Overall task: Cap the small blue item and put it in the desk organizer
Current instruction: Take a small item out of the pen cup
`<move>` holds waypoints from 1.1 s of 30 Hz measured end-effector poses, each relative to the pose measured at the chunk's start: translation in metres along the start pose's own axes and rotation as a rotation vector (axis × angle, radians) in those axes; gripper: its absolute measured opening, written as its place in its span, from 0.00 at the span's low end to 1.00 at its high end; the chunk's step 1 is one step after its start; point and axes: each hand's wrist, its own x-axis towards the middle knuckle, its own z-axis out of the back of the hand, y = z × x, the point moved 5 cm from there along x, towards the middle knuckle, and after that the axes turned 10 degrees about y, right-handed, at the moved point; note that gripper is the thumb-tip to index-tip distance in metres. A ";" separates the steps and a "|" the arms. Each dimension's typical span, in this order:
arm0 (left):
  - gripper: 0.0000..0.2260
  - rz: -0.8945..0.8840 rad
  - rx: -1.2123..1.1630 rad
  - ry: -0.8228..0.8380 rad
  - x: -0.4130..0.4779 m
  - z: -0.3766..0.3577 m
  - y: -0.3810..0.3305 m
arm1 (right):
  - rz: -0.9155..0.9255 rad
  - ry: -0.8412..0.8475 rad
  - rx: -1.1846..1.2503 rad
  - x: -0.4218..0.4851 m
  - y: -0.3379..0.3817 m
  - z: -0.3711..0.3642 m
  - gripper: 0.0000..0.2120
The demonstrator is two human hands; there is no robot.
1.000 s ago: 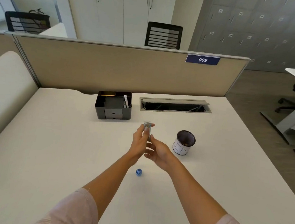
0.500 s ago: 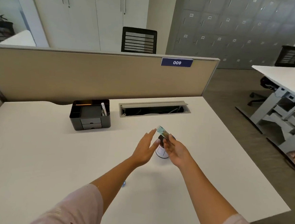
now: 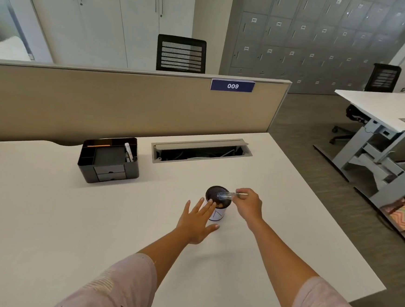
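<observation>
My right hand (image 3: 248, 204) pinches a small clear tube (image 3: 226, 195) and holds it tipped sideways, its open end over the mouth of a white cup with a dark inside (image 3: 216, 209). My left hand (image 3: 197, 219) is open, fingers spread, touching the cup's left side. The black desk organizer (image 3: 110, 160) stands at the back left of the desk, with a white pen in its right slot. The small blue cap is hidden in this view.
A beige divider panel (image 3: 128, 104) labelled 009 runs along the desk's back edge. An open cable tray (image 3: 200, 150) is set into the desk right of the organizer. The desk's right edge (image 3: 325, 211) drops to the floor; another desk and chairs stand beyond.
The tube passed from my left hand to my right and now tilts over the cup. My left hand opened and settled against the cup. My view swung right; the blue cap dropped out of sight.
</observation>
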 end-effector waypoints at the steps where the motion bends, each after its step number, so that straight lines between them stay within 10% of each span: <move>1: 0.32 0.007 0.020 0.014 0.001 -0.001 0.000 | 0.038 0.012 -0.043 0.001 0.002 0.000 0.10; 21: 0.31 0.043 0.069 0.033 0.004 0.002 0.000 | 0.209 0.090 -0.661 0.001 0.009 -0.002 0.09; 33: 0.33 0.000 -0.261 -0.061 -0.013 -0.006 0.031 | 0.209 -0.009 -0.341 -0.009 0.010 -0.004 0.08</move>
